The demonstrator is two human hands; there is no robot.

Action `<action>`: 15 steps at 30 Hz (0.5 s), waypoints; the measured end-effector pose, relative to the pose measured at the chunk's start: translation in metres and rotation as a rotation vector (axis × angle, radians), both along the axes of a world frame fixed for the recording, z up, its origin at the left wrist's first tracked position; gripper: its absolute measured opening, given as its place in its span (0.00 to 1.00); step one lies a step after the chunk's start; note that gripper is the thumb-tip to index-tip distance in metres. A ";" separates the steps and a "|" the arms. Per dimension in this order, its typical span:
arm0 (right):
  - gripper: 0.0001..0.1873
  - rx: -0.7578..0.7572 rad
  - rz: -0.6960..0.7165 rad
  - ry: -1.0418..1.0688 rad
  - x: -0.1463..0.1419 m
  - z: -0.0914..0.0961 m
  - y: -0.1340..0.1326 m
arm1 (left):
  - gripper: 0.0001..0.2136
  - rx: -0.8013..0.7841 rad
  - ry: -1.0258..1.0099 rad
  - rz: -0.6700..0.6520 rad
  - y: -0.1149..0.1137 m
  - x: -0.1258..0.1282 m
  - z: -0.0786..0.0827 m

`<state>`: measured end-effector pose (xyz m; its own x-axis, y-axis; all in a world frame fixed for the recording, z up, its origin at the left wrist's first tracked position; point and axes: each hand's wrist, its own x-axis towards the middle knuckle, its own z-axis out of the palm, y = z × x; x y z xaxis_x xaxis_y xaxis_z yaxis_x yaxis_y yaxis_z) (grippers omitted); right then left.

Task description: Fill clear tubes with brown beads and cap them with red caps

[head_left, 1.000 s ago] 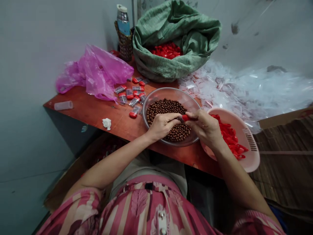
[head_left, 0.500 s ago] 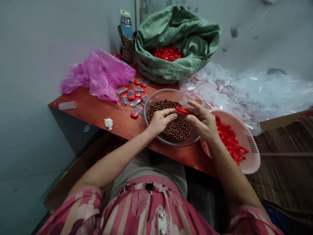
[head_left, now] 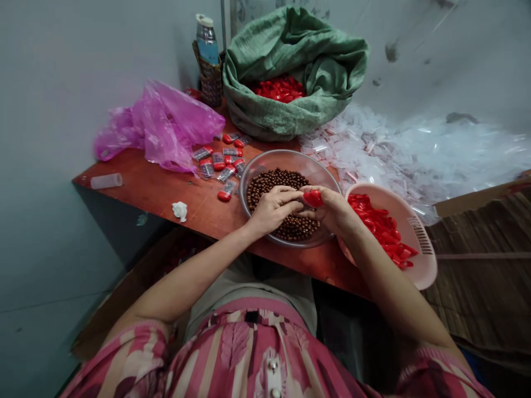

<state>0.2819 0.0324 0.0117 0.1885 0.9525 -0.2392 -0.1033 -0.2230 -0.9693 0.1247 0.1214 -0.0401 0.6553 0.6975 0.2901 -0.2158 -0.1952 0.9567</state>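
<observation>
Over a clear plastic bowl [head_left: 243, 190] of shiny brown beads [head_left: 276, 179], my two hands meet. My right hand [head_left: 337, 213] is closed around a small container's red cap [head_left: 313, 198], thumb and forefinger on it. My left hand [head_left: 274, 210] has its fingers pinched together at the other end of this container, whose body is mostly hidden by the fingertips. Right of the bowl, below my right wrist, a pink plastic basket [head_left: 423, 265] holds loose red caps [head_left: 384, 232]. Left of the bowl lie several small clear containers [head_left: 227, 173] with red caps and dark contents.
A green sack [head_left: 265, 124] of red pieces stands behind the bowl. A heap of clear plastic pieces [head_left: 398, 149] spreads to the right. On the left are a pink plastic bag [head_left: 166, 130], a bottle [head_left: 207, 44] in a woven holder, a translucent tube [head_left: 107, 181] and crumpled white tissue [head_left: 180, 210].
My right fingers have closed in around the red cap, which has turned between my hands. My left fingertips have come closer to my right hand. The whole view has shifted slightly.
</observation>
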 end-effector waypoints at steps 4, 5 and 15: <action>0.20 -0.102 0.002 0.151 -0.013 0.002 0.002 | 0.12 -0.001 0.024 0.009 0.000 0.000 -0.002; 0.18 -0.096 -0.019 0.172 -0.015 0.001 0.003 | 0.12 -0.004 0.032 0.011 0.001 0.000 -0.002; 0.24 -0.166 -0.011 0.235 -0.018 -0.002 0.018 | 0.12 -0.010 0.040 0.059 0.001 -0.003 0.005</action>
<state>0.2641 0.0506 0.0093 0.1198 0.8948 -0.4301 -0.3246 -0.3741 -0.8687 0.1217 0.1226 -0.0347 0.6240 0.7379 0.2573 -0.1661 -0.1965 0.9663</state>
